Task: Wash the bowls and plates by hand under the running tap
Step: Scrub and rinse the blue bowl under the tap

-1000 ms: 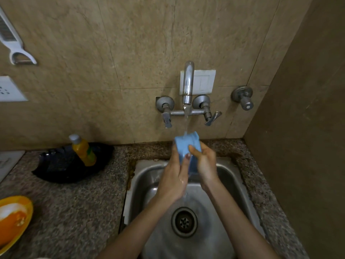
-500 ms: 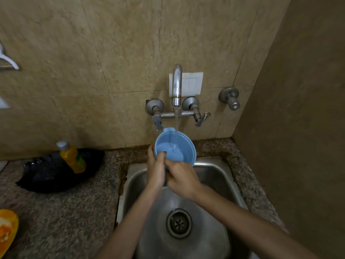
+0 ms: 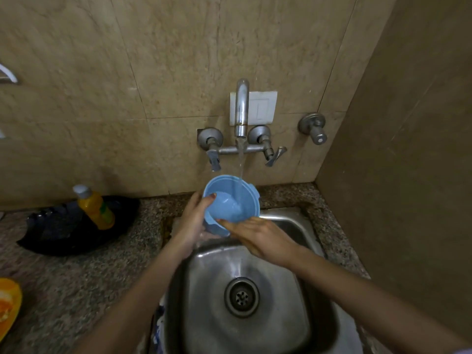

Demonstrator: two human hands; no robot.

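Observation:
A light blue plastic bowl (image 3: 233, 200) is held over the back of the steel sink (image 3: 301, 315), tilted with its opening toward me. Water runs from the wall tap (image 3: 241, 111) straight into the bowl. My left hand (image 3: 192, 221) grips the bowl's left rim, thumb inside. My right hand (image 3: 260, 236) holds the lower right edge, fingers against the rim. Water spills from the bowl's underside into the sink.
A yellow soap bottle (image 3: 94, 206) stands on a black plate (image 3: 71, 228) on the granite counter at the left. An orange plate (image 3: 9, 307) lies at the left edge. A tiled side wall closes in on the right. The drain (image 3: 241, 297) sits mid-sink.
A second ago the bowl was edge-on under the tap; both hands have turned it so its opening faces me and the water falls inside. My view shifted left.

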